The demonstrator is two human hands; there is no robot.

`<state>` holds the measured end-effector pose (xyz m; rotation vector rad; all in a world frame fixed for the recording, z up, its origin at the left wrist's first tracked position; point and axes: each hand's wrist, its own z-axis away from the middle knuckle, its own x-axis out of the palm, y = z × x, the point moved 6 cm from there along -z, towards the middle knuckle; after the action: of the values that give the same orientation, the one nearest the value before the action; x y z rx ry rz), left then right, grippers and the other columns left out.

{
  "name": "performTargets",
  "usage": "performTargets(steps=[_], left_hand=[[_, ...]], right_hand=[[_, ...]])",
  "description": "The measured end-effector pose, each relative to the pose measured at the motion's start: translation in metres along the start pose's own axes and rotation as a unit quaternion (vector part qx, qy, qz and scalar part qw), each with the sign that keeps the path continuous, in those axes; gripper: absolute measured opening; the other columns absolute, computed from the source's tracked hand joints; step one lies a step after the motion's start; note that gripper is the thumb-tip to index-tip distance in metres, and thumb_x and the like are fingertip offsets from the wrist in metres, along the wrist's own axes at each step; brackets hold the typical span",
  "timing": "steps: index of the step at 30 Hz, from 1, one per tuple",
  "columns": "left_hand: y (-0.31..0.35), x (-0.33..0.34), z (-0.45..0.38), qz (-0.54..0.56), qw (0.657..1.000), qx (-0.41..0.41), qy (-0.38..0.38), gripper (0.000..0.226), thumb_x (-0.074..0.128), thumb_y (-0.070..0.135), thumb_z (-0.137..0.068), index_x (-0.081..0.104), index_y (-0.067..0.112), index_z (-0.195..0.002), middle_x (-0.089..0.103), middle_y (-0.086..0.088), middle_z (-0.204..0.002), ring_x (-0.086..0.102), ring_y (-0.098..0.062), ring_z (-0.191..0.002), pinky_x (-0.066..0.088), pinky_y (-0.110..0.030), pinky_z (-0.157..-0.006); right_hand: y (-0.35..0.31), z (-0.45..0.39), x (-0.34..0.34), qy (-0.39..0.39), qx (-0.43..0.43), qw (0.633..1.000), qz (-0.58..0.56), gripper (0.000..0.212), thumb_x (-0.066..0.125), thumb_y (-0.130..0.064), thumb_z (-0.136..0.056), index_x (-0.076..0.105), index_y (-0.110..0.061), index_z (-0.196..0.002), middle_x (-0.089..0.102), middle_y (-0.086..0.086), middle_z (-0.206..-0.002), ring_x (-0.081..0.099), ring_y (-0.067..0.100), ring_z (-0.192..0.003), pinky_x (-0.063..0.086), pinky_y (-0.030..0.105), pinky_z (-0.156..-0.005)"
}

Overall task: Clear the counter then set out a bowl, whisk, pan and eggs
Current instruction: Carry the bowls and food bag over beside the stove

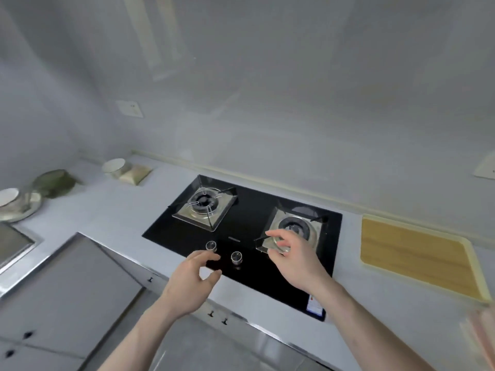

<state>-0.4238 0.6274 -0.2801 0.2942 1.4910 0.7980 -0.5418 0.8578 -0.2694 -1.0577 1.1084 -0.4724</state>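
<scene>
My left hand [191,281] hovers over the front edge of the black gas hob [249,215], fingers loosely curled and holding nothing, just below the left knob [211,246]. My right hand [293,257] is raised over the hob near the right burner [293,227], fingers loosely spread, empty. A white bowl [113,166] stands at the back of the counter beside a folded cloth [135,174]. At the far left another white bowl [9,197] rests on a metal plate [25,210], next to a green bowl-shaped item [55,182]. No whisk, pan or eggs are in view.
A wooden cutting board [415,253] lies flat on the white counter [112,218] right of the hob. The left burner [205,206] and a second knob [236,257] are bare. A sink edge [16,245] shows at far left. Cabinet doors run below the counter.
</scene>
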Motion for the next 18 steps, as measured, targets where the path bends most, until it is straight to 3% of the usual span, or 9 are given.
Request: performTargets(steps=[5,11,15,18], left_hand=[[-0.078,-0.080,0.047,0.030,0.998,-0.039,0.050,0.026,0.066,0.038,-0.093,0.064,0.042,-0.118,0.055,0.027,-0.129,0.058,0.000,-0.112,0.048,-0.024,-0.095],[-0.152,-0.150,0.091,0.045,0.990,-0.079,0.108,0.023,0.069,0.034,-0.091,0.066,0.042,-0.112,0.057,0.026,-0.126,0.058,0.003,-0.110,0.048,-0.022,-0.088],[-0.195,-0.192,0.119,0.050,0.982,-0.109,0.149,0.025,0.069,0.034,-0.090,0.065,0.040,-0.114,0.056,0.026,-0.128,0.058,0.000,-0.111,0.049,-0.027,-0.093],[-0.220,-0.216,0.132,0.053,0.975,-0.127,0.176,0.025,0.070,0.036,-0.090,0.065,0.039,-0.114,0.057,0.025,-0.128,0.058,-0.001,-0.112,0.050,-0.032,-0.096]], right_hand=[[-0.072,-0.002,0.088,-0.047,-0.042,0.998,-0.003,0.036,0.063,-0.025,-0.094,0.061,-0.041,-0.126,0.055,-0.025,-0.127,0.054,-0.005,-0.117,0.047,0.014,-0.089],[-0.133,-0.002,0.172,-0.104,-0.053,0.993,-0.023,0.039,0.063,-0.027,-0.095,0.058,-0.043,-0.130,0.054,-0.025,-0.120,0.056,-0.001,-0.115,0.049,0.022,-0.093],[-0.172,-0.008,0.229,-0.149,-0.084,0.985,-0.005,0.042,0.063,-0.028,-0.094,0.056,-0.043,-0.132,0.052,-0.023,-0.130,0.052,-0.004,-0.119,0.050,0.024,-0.097],[-0.199,-0.020,0.263,-0.177,-0.096,0.979,0.000,0.040,0.063,-0.028,-0.094,0.056,-0.043,-0.131,0.052,-0.025,-0.122,0.055,-0.002,-0.116,0.047,0.015,-0.086]])
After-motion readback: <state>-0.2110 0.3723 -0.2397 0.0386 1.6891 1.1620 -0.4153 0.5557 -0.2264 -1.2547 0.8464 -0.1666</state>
